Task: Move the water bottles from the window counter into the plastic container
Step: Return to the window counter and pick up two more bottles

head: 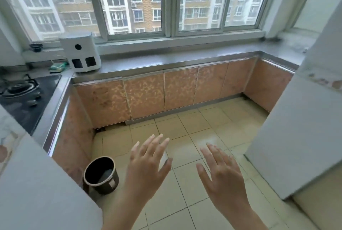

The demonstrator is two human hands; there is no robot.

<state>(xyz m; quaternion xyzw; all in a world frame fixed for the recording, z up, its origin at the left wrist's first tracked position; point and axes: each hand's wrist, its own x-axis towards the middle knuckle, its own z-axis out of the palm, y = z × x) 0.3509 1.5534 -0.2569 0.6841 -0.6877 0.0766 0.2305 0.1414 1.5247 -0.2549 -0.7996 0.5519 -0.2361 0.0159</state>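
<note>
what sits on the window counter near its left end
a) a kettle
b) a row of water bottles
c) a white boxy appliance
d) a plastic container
c: a white boxy appliance with a round dark hole and two dark square openings stands on the window counter near its left end; no bottles, container or kettle show on it.

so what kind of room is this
Most likely a home kitchen: a gas stove set in the counter on the left, cabinet doors under the window counter, and a tiled floor.
</note>
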